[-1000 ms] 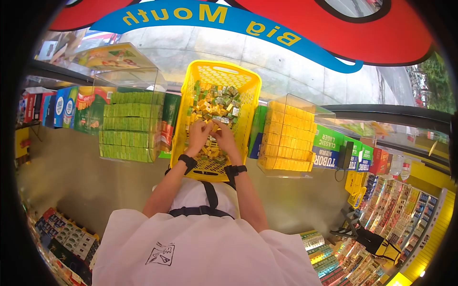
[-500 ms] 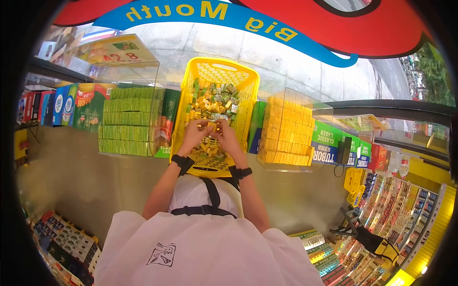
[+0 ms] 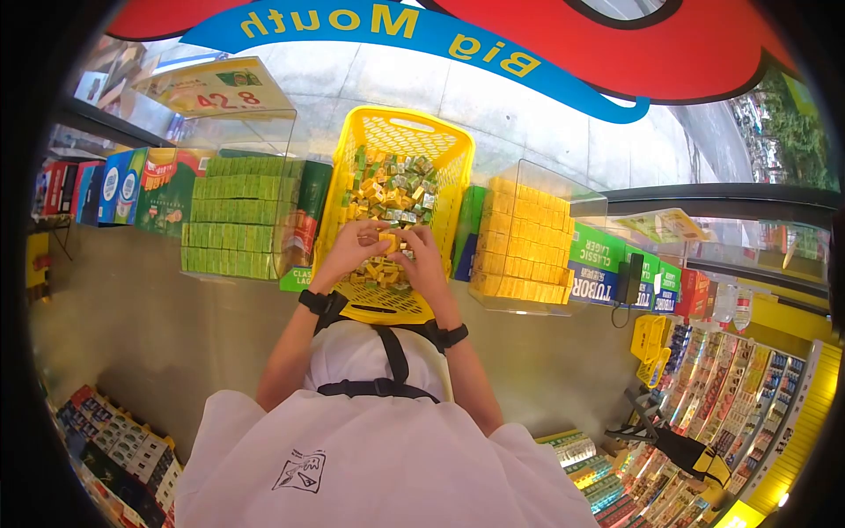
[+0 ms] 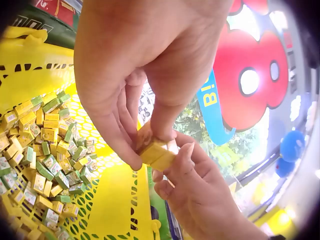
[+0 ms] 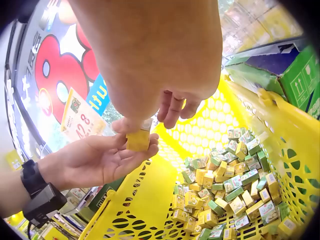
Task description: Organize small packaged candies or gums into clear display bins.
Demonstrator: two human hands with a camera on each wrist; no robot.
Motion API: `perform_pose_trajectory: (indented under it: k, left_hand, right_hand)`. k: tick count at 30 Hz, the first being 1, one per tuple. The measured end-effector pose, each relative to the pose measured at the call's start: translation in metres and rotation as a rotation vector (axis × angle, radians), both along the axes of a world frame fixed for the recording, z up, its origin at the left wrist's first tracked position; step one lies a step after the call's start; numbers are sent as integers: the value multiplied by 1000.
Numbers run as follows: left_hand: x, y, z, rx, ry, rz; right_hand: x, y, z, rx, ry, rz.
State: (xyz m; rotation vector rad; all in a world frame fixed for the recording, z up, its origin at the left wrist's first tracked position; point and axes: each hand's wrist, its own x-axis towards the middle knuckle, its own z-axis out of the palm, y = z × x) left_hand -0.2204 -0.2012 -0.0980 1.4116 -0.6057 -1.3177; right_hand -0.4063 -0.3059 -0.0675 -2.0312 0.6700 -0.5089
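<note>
In the head view my left hand point(image 3: 355, 248) and right hand point(image 3: 422, 257) meet over a yellow plastic basket point(image 3: 463, 189). Small yellow boxes point(image 4: 159, 155) sit between the thumb and fingers of my left hand, two of them side by side in the left wrist view. The right hand's thumb and fingers point(image 4: 186, 159) pinch the other end of these boxes. Below lies a loose heap of small yellow and green boxes point(image 5: 232, 187) on the basket's bottom. From the right wrist the yellow box point(image 5: 138, 140) shows upright against the left fingers, its top partly covered by my right hand.
A clear bin of stacked green boxes point(image 3: 238, 216) stands left of the basket, one of yellow boxes point(image 3: 524, 238) right of it. Beer cartons point(image 3: 598, 264) run along the window. A price sign point(image 3: 220, 88) leans behind the left bin. Shelves of goods point(image 3: 704, 378) fill the right.
The hands have drawn slightly apart, and a yellow box now shows between the fingertips. The head view has shifted a little; the heap looks much the same.
</note>
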Motion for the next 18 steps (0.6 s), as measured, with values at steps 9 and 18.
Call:
perform_pose_trajectory:
  k: [9,18]
  left_hand:
    - [-12,13,48,-40,169,49]
    - [-55,-3,130,11,80,81]
  right_hand:
    - [-13,2,54,135,73,91]
    - [-54,-9,150,-28,93,100]
